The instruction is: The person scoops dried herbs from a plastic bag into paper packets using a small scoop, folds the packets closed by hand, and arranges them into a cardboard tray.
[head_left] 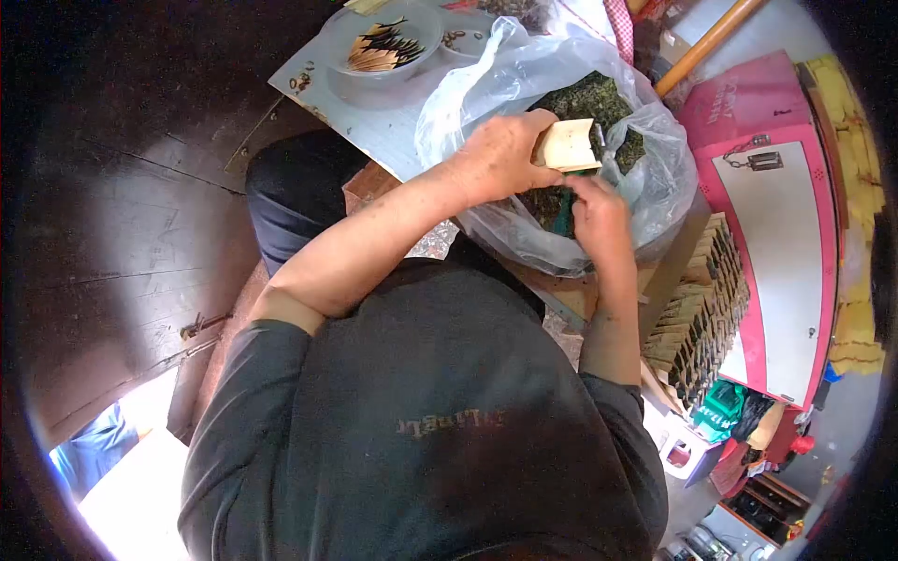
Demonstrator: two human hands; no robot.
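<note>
At the near edge of the plastic bag, the right hand bends its fingers by a green item; whether they grip it, I cannot tell. Just beyond, the left hand grips a pale curved piece over the bag's mouth, its axis seemingly crosswise. Dark flakes lie inside.

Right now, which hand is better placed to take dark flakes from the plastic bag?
Probably the right hand: it is over the plastic bag, near the dark flakes and a green item, while the left hand grips the pale curved piece.
</note>
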